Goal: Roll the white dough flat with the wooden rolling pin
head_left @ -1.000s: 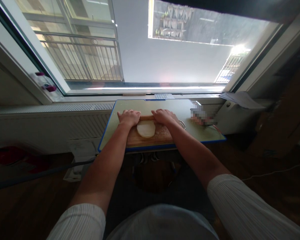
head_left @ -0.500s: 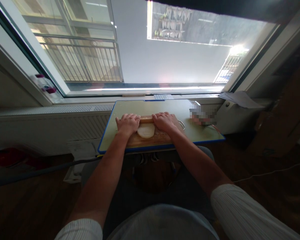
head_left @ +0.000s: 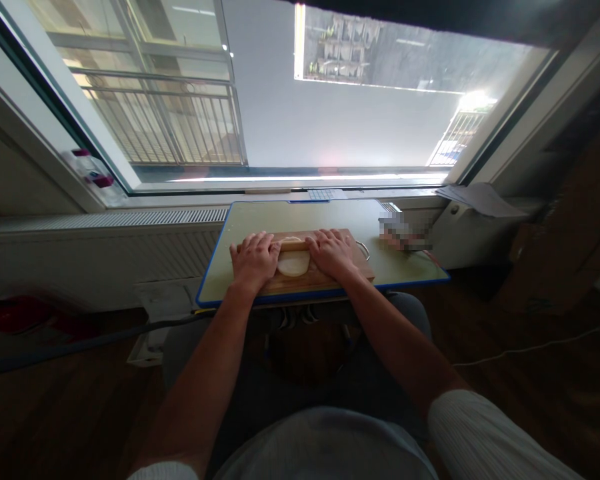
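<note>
White, ribbed sleeves nearest, two of them (head_left: 485, 427), pushed up; two bare forearms reach forward. Two grey-clad knees below the table edge.

Then one board (head_left: 317, 280), brown wood, rectangular, fitted with one curved metal handle (head_left: 364, 251) at its right. On it, one piece of dough (head_left: 293, 265): pale cream, flat, rounded, smooth from where I stand, lying at the board's middle between the hands. One rolling pin (head_left: 295, 247), tan, apparently wooden, lies crosswise over the dough's far part; a sliver of dough shows beyond it.

Hands: two. Left hand (head_left: 255, 259) palm down over the pin's left end, right hand (head_left: 333, 253) likewise over its right end, the pair well apart. Fingers point away from the body; whether they close beneath the pin I cannot tell.

One table (head_left: 405, 269) under it all, greenish top, blue rim. A blurred patch at its right, contents unreadable.

Farther: one finned radiator (head_left: 180, 250) at left, loose papers (head_left: 483, 199) at right. On the sill, far left, one clear bottle (head_left: 94, 172), purplish cap and band. Last, window glass; two stretches of barred railing (head_left: 165, 123) outside.
</note>
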A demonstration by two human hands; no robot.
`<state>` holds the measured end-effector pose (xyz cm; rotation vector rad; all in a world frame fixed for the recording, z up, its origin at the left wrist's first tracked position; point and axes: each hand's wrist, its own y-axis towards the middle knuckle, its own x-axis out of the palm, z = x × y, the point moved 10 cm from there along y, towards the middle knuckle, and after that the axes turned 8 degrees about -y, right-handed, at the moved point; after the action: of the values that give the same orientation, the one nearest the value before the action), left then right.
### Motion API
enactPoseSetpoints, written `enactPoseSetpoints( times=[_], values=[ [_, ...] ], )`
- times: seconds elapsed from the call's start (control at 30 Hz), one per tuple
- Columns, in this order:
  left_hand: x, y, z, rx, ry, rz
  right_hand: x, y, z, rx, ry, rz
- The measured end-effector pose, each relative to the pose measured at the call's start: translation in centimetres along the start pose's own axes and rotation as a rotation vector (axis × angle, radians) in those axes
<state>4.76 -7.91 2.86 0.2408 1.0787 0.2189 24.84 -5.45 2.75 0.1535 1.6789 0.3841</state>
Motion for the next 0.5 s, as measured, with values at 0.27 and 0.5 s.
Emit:
enactPoseSetpoints(
  times=[0.27,0.5],
  values=[
    [-0.5,-2.5,0.3,0.011,-0.002,0.028,0.1,-1.7,0.4,0.056,0.066,-0.07],
    [-0.7,-4.0,0.4,0.011,-0.007,0.026,-0.4,-3.5,0.2,0.088,0.059,-0.108]
  ],
)
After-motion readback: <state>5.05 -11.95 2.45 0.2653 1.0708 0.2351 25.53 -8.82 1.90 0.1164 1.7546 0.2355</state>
